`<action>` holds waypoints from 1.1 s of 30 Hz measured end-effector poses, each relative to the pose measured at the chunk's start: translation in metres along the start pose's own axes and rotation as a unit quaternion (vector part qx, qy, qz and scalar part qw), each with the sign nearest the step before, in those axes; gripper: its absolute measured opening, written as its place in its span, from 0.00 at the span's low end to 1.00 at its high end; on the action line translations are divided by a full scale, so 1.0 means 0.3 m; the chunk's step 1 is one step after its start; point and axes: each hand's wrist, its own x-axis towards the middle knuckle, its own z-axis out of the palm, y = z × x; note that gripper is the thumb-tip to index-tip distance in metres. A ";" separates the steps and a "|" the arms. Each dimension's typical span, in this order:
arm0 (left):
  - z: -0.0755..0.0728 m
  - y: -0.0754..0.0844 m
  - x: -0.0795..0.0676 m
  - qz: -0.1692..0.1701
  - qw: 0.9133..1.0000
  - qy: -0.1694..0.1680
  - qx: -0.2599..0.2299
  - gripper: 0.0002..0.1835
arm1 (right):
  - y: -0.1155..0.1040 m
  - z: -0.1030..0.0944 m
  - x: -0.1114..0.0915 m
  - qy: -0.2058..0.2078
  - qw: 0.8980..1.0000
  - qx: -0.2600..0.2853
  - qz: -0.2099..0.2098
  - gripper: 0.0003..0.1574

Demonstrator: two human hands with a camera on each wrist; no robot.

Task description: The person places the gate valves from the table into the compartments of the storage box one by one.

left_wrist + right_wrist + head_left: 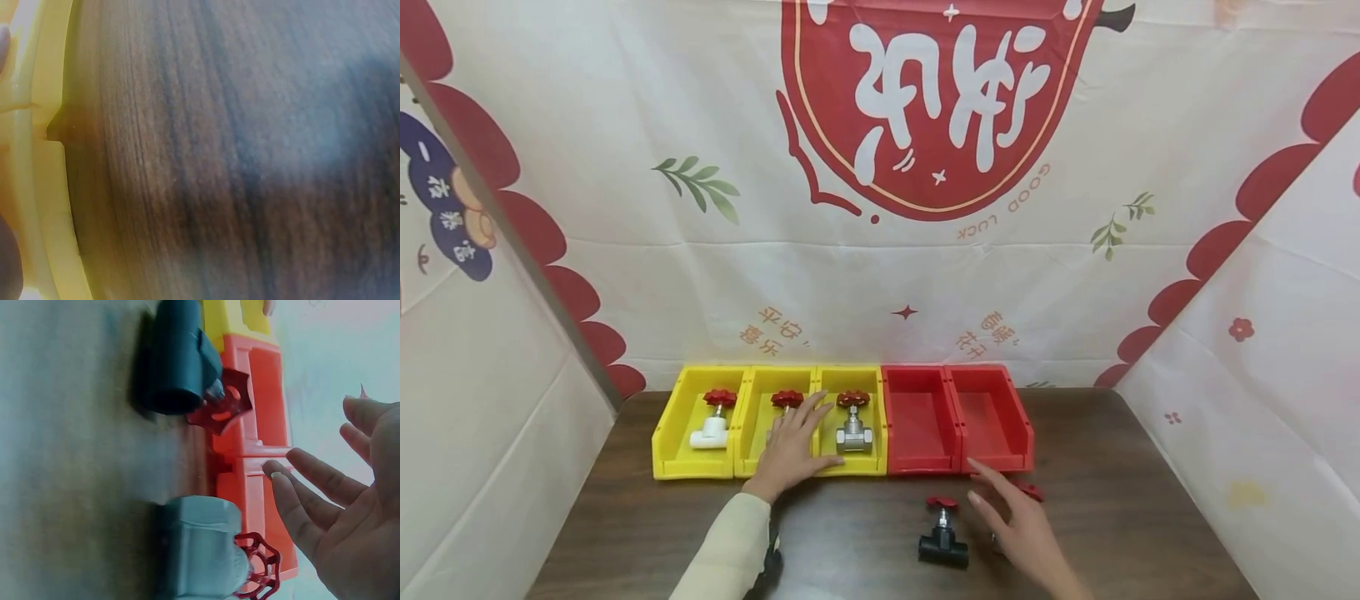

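My left hand [793, 446] reaches over the middle yellow bin [760, 467], fingers spread, partly covering a red-wheeled valve [787, 399] there. In the left wrist view only slivers of it show beside a yellow rim [47, 187]. A metal valve [853, 433] stands in the yellow bin to its right, and a white valve [711, 433] in the leftmost. My right hand [1022, 525] hovers with extended fingers and holds nothing. To its left on the table is a black valve [943, 546] with a red handwheel. A grey valve [203, 550], mostly hidden by that hand in the head view, lies near it.
Two red bins [925, 465] adjoin the yellow ones on the right, with no valves visible inside. The row stands at the back of the brown wooden table [850, 533], against a printed cloth backdrop [647, 292]. Cloth also hangs at both sides.
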 end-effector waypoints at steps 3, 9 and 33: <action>0.000 0.001 -0.002 -0.003 1.000 -0.003 -0.001 0.51 | 0.004 0.015 -0.037 -0.015 1.000 0.000 0.021 0.37; 0.002 0.008 0.000 -0.003 1.000 -0.001 -0.007 0.51 | 0.037 0.034 -0.085 -0.066 0.997 -0.016 0.026 0.35; 0.009 -0.004 -0.001 0.018 1.000 0.018 -0.010 0.49 | 0.064 0.132 -0.102 -0.128 0.988 -0.079 -0.022 0.43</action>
